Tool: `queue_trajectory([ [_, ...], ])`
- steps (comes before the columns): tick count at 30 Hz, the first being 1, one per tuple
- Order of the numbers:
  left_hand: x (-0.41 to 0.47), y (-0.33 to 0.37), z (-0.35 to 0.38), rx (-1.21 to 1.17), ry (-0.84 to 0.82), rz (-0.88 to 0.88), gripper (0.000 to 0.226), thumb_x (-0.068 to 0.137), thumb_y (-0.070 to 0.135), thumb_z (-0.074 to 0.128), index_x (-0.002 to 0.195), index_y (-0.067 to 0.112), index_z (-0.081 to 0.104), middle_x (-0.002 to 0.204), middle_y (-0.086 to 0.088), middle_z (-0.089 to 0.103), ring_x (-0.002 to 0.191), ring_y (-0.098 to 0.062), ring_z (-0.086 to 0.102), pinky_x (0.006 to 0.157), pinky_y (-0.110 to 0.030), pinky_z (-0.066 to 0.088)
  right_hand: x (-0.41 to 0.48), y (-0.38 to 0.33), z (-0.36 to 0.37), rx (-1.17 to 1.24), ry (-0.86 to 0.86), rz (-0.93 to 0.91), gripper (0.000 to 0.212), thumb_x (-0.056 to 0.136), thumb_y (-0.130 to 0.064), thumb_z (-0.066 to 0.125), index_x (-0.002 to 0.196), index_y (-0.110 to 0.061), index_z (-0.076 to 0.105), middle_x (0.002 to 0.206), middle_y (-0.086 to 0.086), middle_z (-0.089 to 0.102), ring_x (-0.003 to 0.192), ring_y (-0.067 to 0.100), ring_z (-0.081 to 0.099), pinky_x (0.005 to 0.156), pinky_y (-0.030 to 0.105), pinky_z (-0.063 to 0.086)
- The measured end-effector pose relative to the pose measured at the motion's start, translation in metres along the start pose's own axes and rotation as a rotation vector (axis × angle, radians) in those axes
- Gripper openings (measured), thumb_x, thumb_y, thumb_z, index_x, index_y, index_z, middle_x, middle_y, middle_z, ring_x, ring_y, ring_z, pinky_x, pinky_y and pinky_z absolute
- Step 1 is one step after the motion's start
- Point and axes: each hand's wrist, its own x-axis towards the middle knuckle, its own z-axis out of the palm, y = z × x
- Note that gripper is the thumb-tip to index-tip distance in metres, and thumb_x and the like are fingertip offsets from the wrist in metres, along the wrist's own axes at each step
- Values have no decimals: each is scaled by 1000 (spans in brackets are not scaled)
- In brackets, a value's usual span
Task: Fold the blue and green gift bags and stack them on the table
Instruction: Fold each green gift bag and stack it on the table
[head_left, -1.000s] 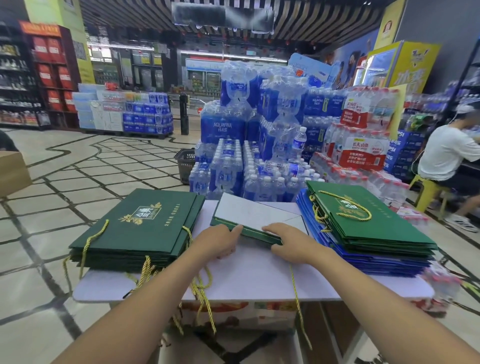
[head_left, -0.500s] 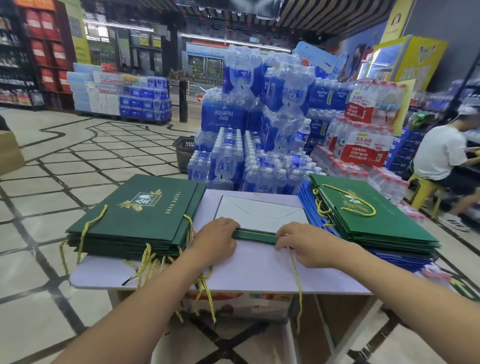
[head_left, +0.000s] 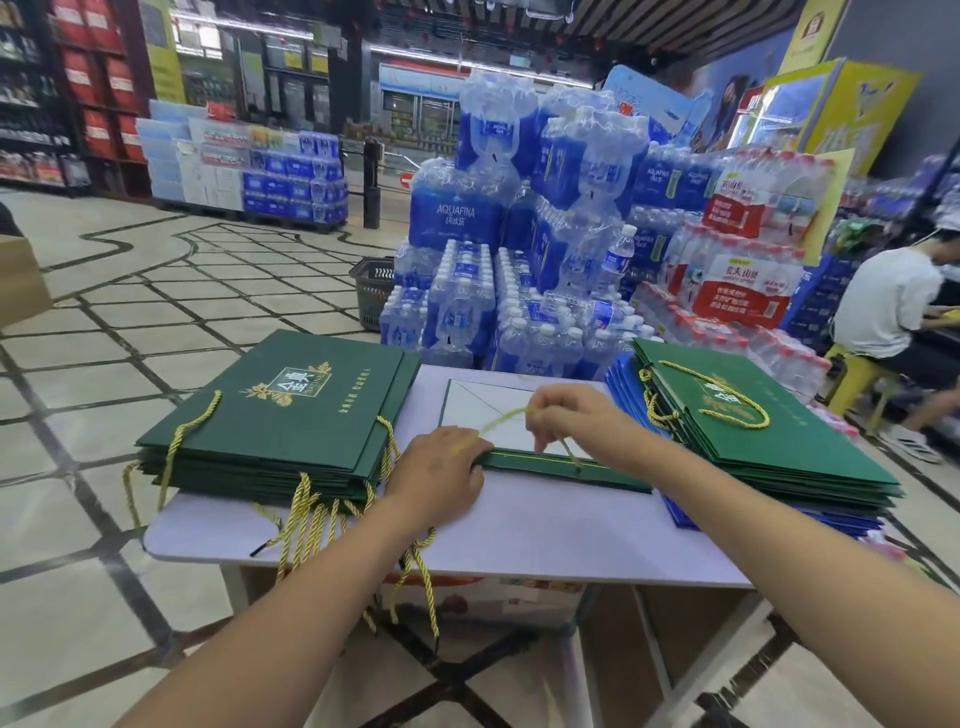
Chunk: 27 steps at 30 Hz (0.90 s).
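A green gift bag (head_left: 566, 466) lies flattened in the middle of the white table (head_left: 519, 535), its white bottom panel (head_left: 483, 405) facing up. My left hand (head_left: 439, 475) presses on the bag's near left corner. My right hand (head_left: 576, 415) pinches the bag's gold cord handle (head_left: 501, 420) and lifts it above the panel. A stack of folded green bags (head_left: 280, 421) sits on the table's left. On the right, folded green bags (head_left: 753, 431) top a pile of blue bags (head_left: 631, 395).
Gold cords (head_left: 311, 519) hang over the table's front left edge. Stacked packs of bottled water (head_left: 519, 260) stand right behind the table, with a black basket (head_left: 373, 291) beside them. A person in white (head_left: 893, 306) sits on a yellow stool at the right. Tiled floor lies to the left.
My right hand left the bag's near edge, rose and took hold of the gold cord, pulling it up over the white panel. My left hand stayed pressing the near left corner.
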Motion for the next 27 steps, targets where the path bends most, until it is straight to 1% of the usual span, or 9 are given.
queue_trajectory([
  [3,0,1,3,3,-15,-36,42,100,44,45,139,34,57,146,11,55,135,-17,47,106,-41,41,16,-19,-10,186,10,6,13,100,-6,57,90,-9,66,65,0,56,57,11,52,67,29,52],
  [7,-2,1,4,-10,0,-47,40,101,48,44,137,36,57,144,14,54,133,-15,46,106,-41,37,32,-39,-25,242,78,-41,14,101,-18,63,99,-8,72,64,-5,52,52,7,40,59,25,36],
  [10,-2,2,3,-20,1,-45,41,102,48,42,138,36,57,144,13,54,133,-15,45,108,-41,36,38,-54,-36,189,120,-85,22,99,-23,66,107,-6,76,68,-3,59,57,12,41,55,21,34],
  [12,-2,2,2,-22,2,-43,41,102,48,42,138,36,56,144,13,53,133,-14,45,108,-41,36,41,-63,-41,156,139,-101,21,97,-27,69,106,-10,78,76,-1,65,63,11,47,58,21,39],
  [15,-2,2,1,-18,3,-42,41,102,48,41,138,35,57,144,12,54,133,-15,45,108,-41,37,48,-67,-44,56,145,-116,21,96,-37,69,97,-20,81,80,3,71,59,5,50,61,22,42],
  [17,-2,2,1,-18,7,-41,40,102,48,41,136,35,57,143,12,54,132,-16,45,107,-41,37,51,-62,-41,-79,111,-77,27,97,-48,64,89,-29,81,89,10,74,55,6,49,62,23,41],
  [19,-2,2,2,-19,13,-41,39,102,49,41,135,35,58,142,13,55,131,-15,46,105,-41,37,52,-50,-38,-200,16,20,32,97,-53,61,95,-27,79,87,4,74,54,-3,52,63,21,42],
  [23,-2,2,3,-22,19,-46,39,101,50,41,133,36,59,141,13,56,130,-16,46,104,-42,37,54,-10,-29,-333,-183,144,15,93,-39,74,97,-25,79,84,-7,76,69,-1,60,68,20,44],
  [27,-2,1,3,-25,19,-48,39,102,50,40,133,37,59,141,12,56,130,-16,46,105,-42,37,58,26,-12,-302,-127,170,11,90,-23,79,98,-17,77,84,4,77,71,9,63,66,22,52],
])
